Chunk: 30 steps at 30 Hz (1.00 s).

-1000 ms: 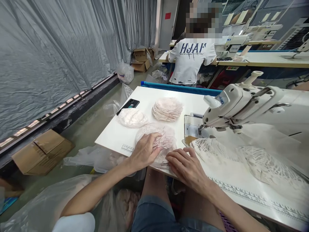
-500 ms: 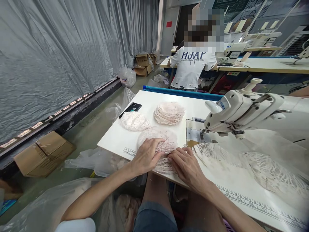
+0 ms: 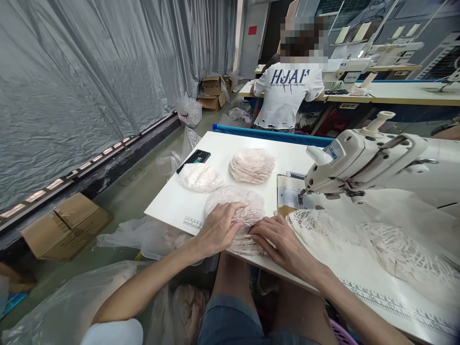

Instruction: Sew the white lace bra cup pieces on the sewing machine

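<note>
A pale pink, sheer fabric piece, round in outline with reddish thread-like lines, lies at the front edge of the white sewing table. Over its left part rests my left hand, thumb and forefinger bent around a fold of the cloth. My right hand pinches the same fabric on its right side, fingers pressed together close to the left thumb. Part of the cloth hangs below both hands at the table edge. Behind it sit a stack of pale fabric rounds and a white lace piece.
A white sewing machine stands at right, with lace fabric spread before it. A black phone lies by the lace piece. Cardboard box and plastic bags are on the floor. A person sits ahead.
My view has shifted slightly. Both hands stay on the pink fabric, with little visible finger movement. The person ahead has their head a little lower.
</note>
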Each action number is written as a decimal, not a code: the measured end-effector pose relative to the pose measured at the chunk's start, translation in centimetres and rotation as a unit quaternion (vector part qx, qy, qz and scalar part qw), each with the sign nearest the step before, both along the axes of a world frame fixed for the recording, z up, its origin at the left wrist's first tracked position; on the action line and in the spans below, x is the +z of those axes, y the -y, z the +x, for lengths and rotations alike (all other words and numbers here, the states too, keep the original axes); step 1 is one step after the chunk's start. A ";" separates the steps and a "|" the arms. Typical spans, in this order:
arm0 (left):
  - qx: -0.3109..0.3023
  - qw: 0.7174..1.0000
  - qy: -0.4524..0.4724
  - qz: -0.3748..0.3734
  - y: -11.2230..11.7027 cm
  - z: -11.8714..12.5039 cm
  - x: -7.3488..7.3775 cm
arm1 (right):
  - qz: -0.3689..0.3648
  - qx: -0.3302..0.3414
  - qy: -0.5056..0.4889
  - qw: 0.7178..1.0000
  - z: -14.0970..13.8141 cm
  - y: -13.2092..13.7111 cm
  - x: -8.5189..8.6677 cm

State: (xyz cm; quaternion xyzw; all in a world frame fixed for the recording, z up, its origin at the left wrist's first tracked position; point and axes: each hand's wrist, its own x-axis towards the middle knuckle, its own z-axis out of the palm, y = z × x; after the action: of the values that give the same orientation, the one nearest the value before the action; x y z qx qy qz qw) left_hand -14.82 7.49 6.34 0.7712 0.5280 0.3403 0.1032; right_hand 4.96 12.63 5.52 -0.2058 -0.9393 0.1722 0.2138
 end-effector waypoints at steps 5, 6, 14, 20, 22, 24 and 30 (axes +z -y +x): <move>-0.005 1.000 -0.003 0.007 -0.2 0.0 -0.2 | 0.007 0.039 0.028 0.999 0.6 -0.2 0.0; -0.007 1.000 -0.003 0.009 -0.2 0.0 -0.3 | 0.016 0.042 0.032 0.998 0.7 -0.2 0.1; -0.006 1.000 -0.005 0.010 -0.2 0.0 -0.4 | 0.075 0.039 0.031 0.996 0.2 0.1 0.7; -0.001 1.000 -0.008 0.005 -0.1 0.0 -0.3 | 0.019 0.043 0.037 0.998 0.2 -0.3 0.7; -0.002 1.000 -0.005 0.002 -0.1 0.0 -0.2 | 0.015 0.041 0.035 0.998 0.2 -0.3 0.8; -0.002 1.000 -0.003 -0.001 0.0 0.0 -0.2 | 0.020 0.035 0.034 0.999 0.1 -0.3 0.8; 0.000 1.000 -0.004 0.009 0.0 0.0 -0.3 | 0.049 0.021 0.034 0.998 0.1 -0.2 0.5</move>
State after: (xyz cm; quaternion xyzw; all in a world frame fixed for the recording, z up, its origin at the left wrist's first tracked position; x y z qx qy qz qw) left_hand -14.81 7.48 6.02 0.7736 0.5251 0.3421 0.0943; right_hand 5.02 12.86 6.05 -0.1814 -0.9574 0.1228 0.1880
